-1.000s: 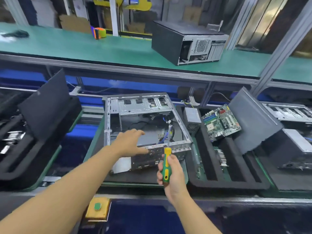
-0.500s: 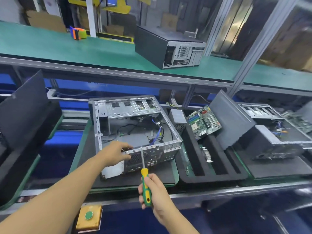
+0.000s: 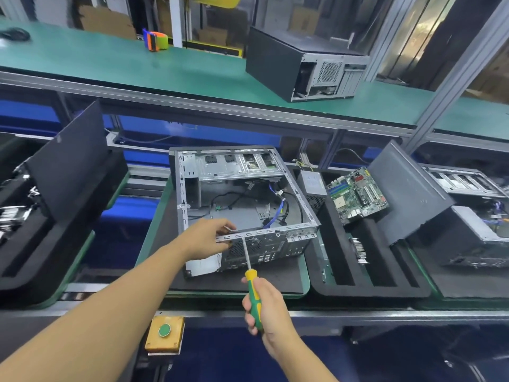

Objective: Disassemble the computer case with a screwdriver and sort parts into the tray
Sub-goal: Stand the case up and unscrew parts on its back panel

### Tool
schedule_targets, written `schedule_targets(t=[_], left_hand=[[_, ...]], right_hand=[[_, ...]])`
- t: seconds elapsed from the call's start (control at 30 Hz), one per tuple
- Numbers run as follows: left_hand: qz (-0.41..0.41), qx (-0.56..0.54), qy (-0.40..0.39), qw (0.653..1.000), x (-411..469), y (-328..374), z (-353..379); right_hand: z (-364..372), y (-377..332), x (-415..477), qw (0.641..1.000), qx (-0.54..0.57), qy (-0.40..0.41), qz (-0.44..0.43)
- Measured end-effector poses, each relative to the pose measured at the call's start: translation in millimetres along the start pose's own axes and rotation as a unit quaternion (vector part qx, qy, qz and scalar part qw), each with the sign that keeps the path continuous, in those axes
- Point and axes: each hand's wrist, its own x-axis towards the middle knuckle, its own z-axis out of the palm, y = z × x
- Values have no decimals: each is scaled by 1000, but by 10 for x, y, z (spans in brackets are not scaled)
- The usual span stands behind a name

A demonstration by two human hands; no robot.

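An open grey computer case point(image 3: 237, 172) lies on its side on a dark mat, with loose cables inside. My left hand point(image 3: 205, 238) grips the case's near top rail at its left end, fingers curled over the edge. My right hand point(image 3: 265, 307) holds a green and yellow screwdriver point(image 3: 252, 288) upright, its shaft rising in front of the case's rear panel and its tip at the rail. To the right stands a black foam tray point(image 3: 366, 285) holding a green motherboard point(image 3: 358, 195), a grey power supply point(image 3: 312, 183) and a dark side panel point(image 3: 407, 191).
A second closed case point(image 3: 303, 62) sits on the green upper shelf with an orange tape dispenser point(image 3: 155, 40). More trays with panels stand at the far left point(image 3: 55, 188) and far right point(image 3: 468, 230). A yellow box with a green button point(image 3: 164, 330) hangs at the bench's front edge.
My left hand slid from over the case's opening to grip the near rail. My right hand drew back toward me, and the screwdriver's tip now meets the rail.
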Motion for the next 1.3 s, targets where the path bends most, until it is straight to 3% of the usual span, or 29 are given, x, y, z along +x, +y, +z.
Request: schedule_targets(t=[0.23, 0.67, 1.3], left_hand=[[6, -4, 12, 1000, 10, -11, 35], [17, 6, 52, 998, -12, 13, 84], [19, 20, 52, 998, 18, -20, 94]], right_hand=[[13, 26, -3, 998, -61, 7, -11], [28, -16, 5, 997, -75, 9, 4], [81, -23, -33, 996, -84, 15, 0]])
